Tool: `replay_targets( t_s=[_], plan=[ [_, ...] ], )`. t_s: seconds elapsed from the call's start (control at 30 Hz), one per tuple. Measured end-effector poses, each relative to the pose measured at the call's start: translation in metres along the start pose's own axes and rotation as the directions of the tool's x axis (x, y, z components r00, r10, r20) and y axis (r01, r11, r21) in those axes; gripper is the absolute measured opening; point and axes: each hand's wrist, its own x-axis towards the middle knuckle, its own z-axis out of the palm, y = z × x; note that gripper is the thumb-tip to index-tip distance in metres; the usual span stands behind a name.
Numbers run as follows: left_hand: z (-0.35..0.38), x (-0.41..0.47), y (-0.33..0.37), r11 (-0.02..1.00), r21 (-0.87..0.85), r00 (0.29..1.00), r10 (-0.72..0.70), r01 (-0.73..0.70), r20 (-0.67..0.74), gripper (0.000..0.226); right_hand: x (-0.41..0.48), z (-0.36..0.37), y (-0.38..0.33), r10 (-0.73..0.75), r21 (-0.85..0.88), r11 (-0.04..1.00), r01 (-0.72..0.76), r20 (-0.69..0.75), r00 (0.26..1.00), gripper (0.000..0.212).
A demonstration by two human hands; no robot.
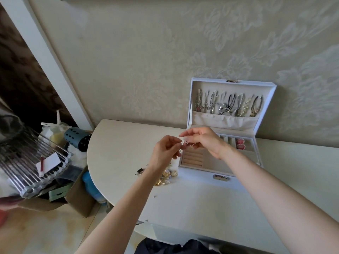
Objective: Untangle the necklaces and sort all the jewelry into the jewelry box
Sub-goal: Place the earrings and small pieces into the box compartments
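A white jewelry box [222,177] stands open on the white table [183,202], its lid leaning on the wall. Several necklaces [228,105] hang inside the lid above a fabric pocket. Pink earrings [240,143] lie in a back right compartment. My left hand [166,153] and my right hand [201,141] meet above the box's left edge, both pinching one small silvery piece of jewelry [185,142]. A heap of gold and pearl jewelry [166,176] lies on the table left of the box, partly hidden by my left wrist.
The table's rounded left edge [89,162] drops to a cluttered floor area: a cardboard box [77,197], a metal rack [31,162], a dark blue perforated cylinder [77,139] and a blue container [89,184]. The patterned wall stands right behind the jewelry box.
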Motion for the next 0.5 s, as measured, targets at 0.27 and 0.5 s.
replay_targets(
  t_s=[0.27,0.5],
  plan=[
    [0.052,0.037,0.007,0.995,0.021,0.991,-0.096,0.094,0.089,0.011,-0.012,-0.042,0.011,0.054,0.068,0.997,-0.042,-0.186,0.981,0.014],
    [0.073,0.067,0.015,0.96,0.238,0.966,-0.191,0.147,0.176,0.03,-0.017,-0.06,0.014,0.053,0.051,0.998,-0.042,-0.232,0.971,0.021]
  ],
)
